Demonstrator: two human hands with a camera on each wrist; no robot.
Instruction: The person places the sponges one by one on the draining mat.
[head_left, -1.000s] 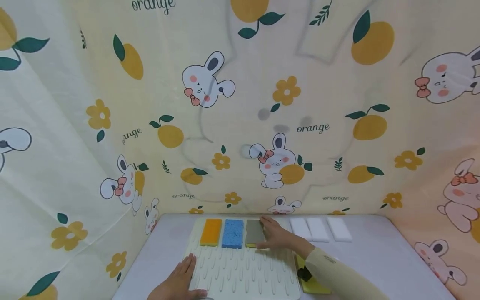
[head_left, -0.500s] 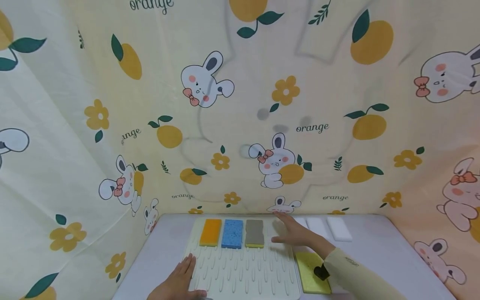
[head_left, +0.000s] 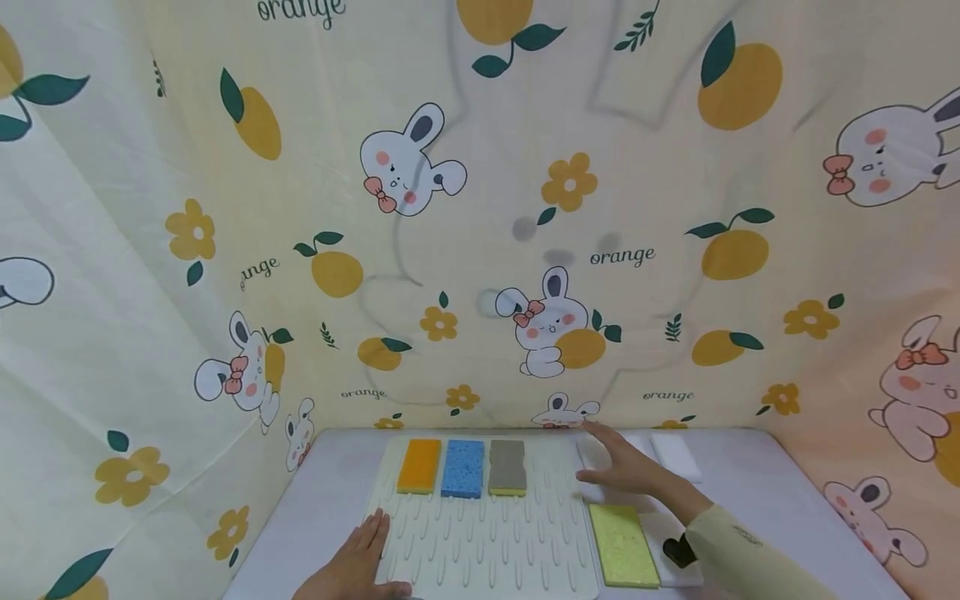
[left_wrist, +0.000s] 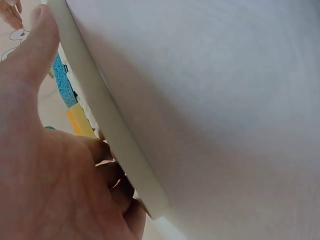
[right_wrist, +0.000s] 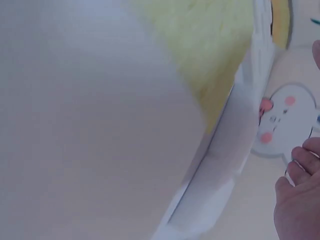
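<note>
My left hand (head_left: pixel 348 558) rests along the left edge of a cream mat (head_left: pixel 487 558) with rows of raised oblong ridges. In the left wrist view, the thumb and fingers lie at the mat's thick rim. On the mat's back part lie an orange sponge (head_left: pixel 418 467), a blue sponge (head_left: pixel 462 469) and a grey-topped sponge with a yellow base (head_left: pixel 507 468), side by side. My right hand (head_left: pixel 630 468), thumb and fingers spread and holding nothing, is over the mat's back right corner, partly hiding white sponges (head_left: pixel 591 452).
Right of the mat lies a yellow sponge (head_left: pixel 622 546), with a white block (head_left: pixel 663 529) beside it, partly under the right sleeve. Another white sponge (head_left: pixel 677 457) lies at the back right. A patterned cloth (head_left: pixel 480 208) hangs behind the table.
My right hand has let go of the grey-topped sponge and moved right, off it, toward the white sponges. The left hand has stayed at the mat's edge.
</note>
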